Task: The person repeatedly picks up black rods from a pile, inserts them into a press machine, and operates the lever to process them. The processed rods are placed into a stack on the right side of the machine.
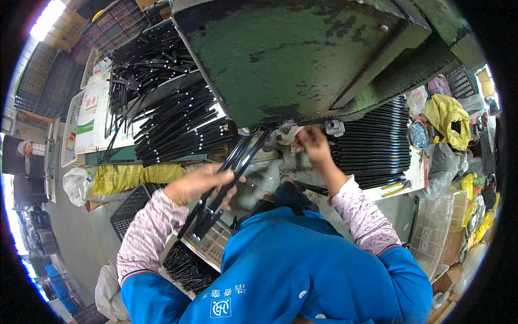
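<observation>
My left hand is closed around several glossy black metal tubes, which slant from my left side up to the underside of a green machine. Their upper ends meet the machine's lower edge. My right hand is raised near that edge, beside a small grey metal block; its fingers are blurred, and whether they hold something is not clear. Right of it lies a neat row of black tubes. On the left, bundles of black tubes with shiny rivets are piled on the bench.
A round dish of small metal parts and yellow-handled pliers lie at right, near a yellow bag. A black crate and a box of black parts stand low at left. The green machine overhangs the work spot.
</observation>
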Demonstrator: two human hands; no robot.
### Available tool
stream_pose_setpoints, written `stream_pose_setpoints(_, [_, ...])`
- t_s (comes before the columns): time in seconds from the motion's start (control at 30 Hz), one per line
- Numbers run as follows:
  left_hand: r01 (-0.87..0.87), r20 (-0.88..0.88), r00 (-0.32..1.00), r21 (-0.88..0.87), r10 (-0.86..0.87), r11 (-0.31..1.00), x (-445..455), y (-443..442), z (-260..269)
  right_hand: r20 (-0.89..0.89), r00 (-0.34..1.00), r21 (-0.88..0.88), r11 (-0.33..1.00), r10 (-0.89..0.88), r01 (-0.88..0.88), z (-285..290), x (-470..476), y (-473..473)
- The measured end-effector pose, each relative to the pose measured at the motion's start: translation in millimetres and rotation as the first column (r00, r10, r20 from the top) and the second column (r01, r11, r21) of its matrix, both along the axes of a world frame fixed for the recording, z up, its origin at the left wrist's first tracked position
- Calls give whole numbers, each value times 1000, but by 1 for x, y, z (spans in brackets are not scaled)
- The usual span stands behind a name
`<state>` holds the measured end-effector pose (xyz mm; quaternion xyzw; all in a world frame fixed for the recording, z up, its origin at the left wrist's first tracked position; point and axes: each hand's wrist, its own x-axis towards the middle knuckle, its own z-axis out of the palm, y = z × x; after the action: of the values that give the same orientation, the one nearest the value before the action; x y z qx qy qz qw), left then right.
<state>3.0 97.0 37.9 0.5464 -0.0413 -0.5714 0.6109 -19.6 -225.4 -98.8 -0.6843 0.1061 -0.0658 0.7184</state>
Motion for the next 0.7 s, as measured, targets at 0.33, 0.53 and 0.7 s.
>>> stream_pose_setpoints(0.33, [-675,482,477,-334,735,657,-16,-65,-13,16,912,-116,907,409,-405,78,-64,81])
stream_pose_setpoints(0.53, [-823,119,323,-454,939,341,21,-112,-12,81,990,-432,899,112,-67,115,-22,60])
stream_pose_setpoints(0.7, [-815,81,367,-453,927,362,27,-102,-18,147,975,-416,905,168,-92,124,-16,64])
